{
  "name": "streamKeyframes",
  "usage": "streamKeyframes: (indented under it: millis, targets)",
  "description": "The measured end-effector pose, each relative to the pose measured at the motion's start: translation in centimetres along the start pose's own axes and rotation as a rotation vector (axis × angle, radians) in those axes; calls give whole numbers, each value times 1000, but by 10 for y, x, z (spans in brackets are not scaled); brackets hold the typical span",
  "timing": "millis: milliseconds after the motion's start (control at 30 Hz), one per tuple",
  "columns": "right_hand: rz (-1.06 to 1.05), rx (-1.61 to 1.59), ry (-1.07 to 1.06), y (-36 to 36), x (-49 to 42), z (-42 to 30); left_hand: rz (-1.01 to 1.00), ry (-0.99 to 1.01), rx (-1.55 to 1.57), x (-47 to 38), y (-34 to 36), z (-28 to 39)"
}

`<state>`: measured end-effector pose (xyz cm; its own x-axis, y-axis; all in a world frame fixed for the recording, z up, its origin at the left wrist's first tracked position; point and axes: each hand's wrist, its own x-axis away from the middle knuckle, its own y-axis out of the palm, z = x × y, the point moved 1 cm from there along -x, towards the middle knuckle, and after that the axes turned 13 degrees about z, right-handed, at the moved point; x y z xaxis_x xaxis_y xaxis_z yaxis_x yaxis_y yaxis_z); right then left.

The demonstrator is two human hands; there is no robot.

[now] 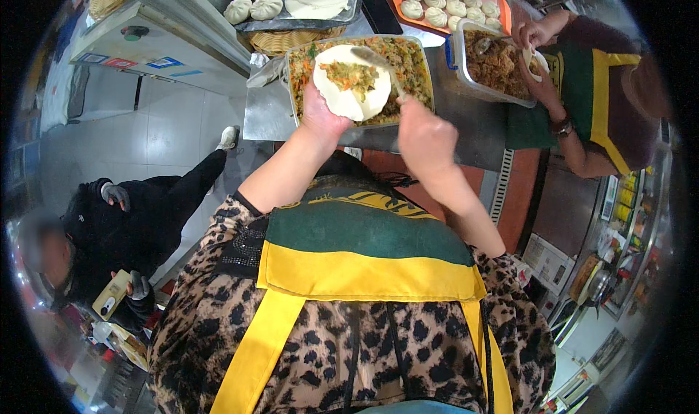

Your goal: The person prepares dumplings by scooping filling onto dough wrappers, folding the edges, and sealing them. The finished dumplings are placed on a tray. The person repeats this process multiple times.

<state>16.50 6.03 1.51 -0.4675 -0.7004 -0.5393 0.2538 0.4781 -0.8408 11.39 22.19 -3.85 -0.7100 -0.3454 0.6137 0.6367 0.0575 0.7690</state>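
A round dough wrapper (pixel 337 104) with chopped vegetable filling (pixel 349 78) on it rests in my left hand (pixel 322 111). My right hand (pixel 428 135) grips the handle of a metal spoon or spreader (pixel 374 59), its blurred blade over the wrapper's upper right edge. Both hands are at the near side of a rectangular tub (pixel 429 81) of vegetable filling, the wrapper above it. Behind lie a dark tray (pixel 256 25) with shaped buns (pixel 266 6) and stacked flat wrappers (pixel 317 1), and an orange-rimmed tray (pixel 397 1) with rows of buns (pixel 436 16).
A co-worker at the right holds a filled wrapper (pixel 538 67) beside a tub of brown filling (pixel 491 59). A black phone (pixel 381 15) lies between the trays. A woven basket (pixel 295 40) sits beneath the dark tray. At the left, a person in black holds a phone (pixel 112 295).
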Motion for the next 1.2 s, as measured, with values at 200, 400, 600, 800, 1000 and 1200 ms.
streamKeyframes:
  millis: [200,400,600,800,1000,1200]
  targets:
    - [-472,-67,540,-10,-9,60,-81,24,5,-3,-15,17]
    - [-693,-79,566,-5,-4,69,-51,23,73,9,-33,35]
    - [-840,-323,680,9,-4,79,-7,46,95,23,-45,48]
    - [-982,-697,1142,24,-1,84,-23,24,116,30,-54,48]
    - [-892,-1095,1717,33,-3,82,-23,-9,114,31,-59,47]
    - [-774,-1103,1610,65,-17,67,-55,-31,104,33,-58,43]
